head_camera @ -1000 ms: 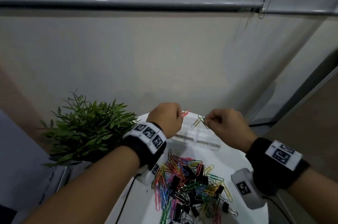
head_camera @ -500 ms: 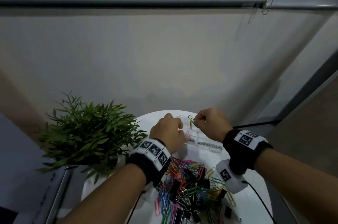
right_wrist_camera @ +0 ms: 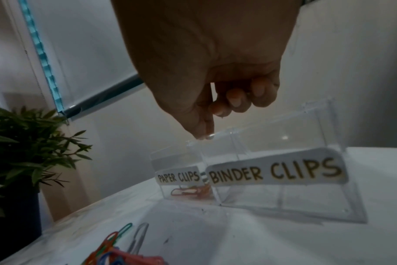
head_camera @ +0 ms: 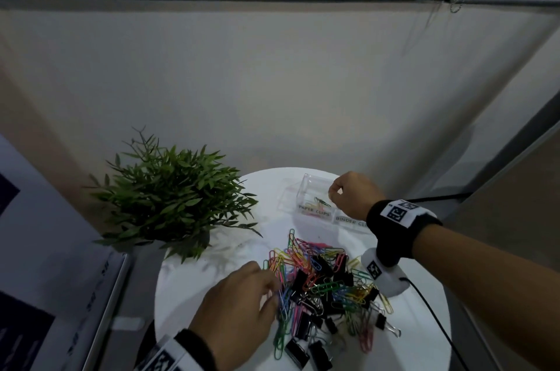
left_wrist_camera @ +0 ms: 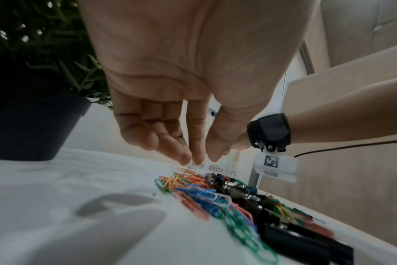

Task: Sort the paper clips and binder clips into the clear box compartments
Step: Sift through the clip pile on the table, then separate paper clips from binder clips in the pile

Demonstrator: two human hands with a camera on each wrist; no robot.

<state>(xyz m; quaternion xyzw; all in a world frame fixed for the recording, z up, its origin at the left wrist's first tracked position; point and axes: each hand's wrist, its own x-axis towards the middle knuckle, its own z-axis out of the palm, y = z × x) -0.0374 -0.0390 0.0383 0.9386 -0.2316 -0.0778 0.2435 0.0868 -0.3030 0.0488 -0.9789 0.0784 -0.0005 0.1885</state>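
A mixed pile of coloured paper clips and black binder clips (head_camera: pixel 324 282) lies on the round white table (head_camera: pixel 206 282). My left hand (head_camera: pixel 272 290) reaches down at the pile's left edge, its fingers (left_wrist_camera: pixel 186 154) extended with nothing between them. The clear box (head_camera: pixel 306 185) stands at the table's far side, labelled PAPER CLIPS on the left and BINDER CLIPS on the right. A few paper clips (head_camera: pixel 319 204) lie in the left compartment (right_wrist_camera: pixel 179 161). My right hand (head_camera: pixel 333 193) hovers over the box's top edge, fingers (right_wrist_camera: pixel 236 99) curled, nothing visible in it.
A potted green plant (head_camera: pixel 169 201) in a dark pot (left_wrist_camera: pixel 30 122) stands at the table's left side, close to my left hand. A black cable (head_camera: pixel 433 316) runs off the right edge. A wall rises just behind the box.
My left hand has come back from the box to the pile. The green clip my right hand pinched now lies in the paper clips compartment. The head view has tilted down.
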